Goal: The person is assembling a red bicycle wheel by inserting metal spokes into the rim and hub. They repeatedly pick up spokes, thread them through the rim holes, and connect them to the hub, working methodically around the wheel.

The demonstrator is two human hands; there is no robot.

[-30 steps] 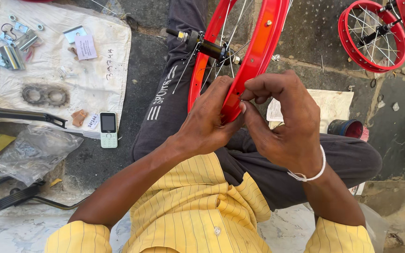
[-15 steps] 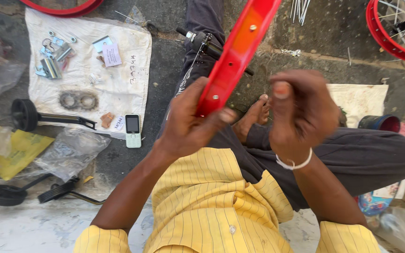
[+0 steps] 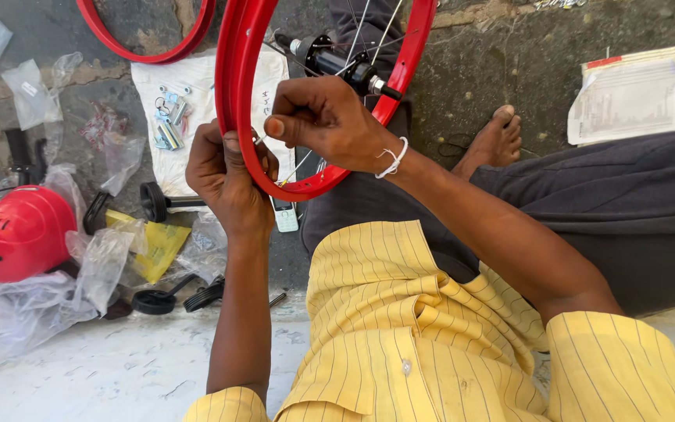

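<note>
A red bicycle wheel rim (image 3: 237, 94) with thin spokes and a black hub (image 3: 336, 61) stands upright over my lap. My left hand (image 3: 224, 184) grips the rim's lower left edge from outside. Inside the rim, my right hand (image 3: 323, 121), a white band on its wrist, pinches a thin spoke (image 3: 300, 166) near where it meets the rim. My bare foot (image 3: 500, 139) rests on the ground to the right.
A white cloth (image 3: 189, 117) holds small metal parts (image 3: 169, 125). A second red rim (image 3: 146, 48) lies at top left. A red plastic part (image 3: 21, 230), plastic bags, black pedals (image 3: 154, 301) and a phone (image 3: 283, 219) lie left. Papers (image 3: 626, 98) lie at right.
The wheel has turned so the rim now faces me as an open hoop. My left hand shifted to its left edge and my right hand moved inside it onto a spoke.
</note>
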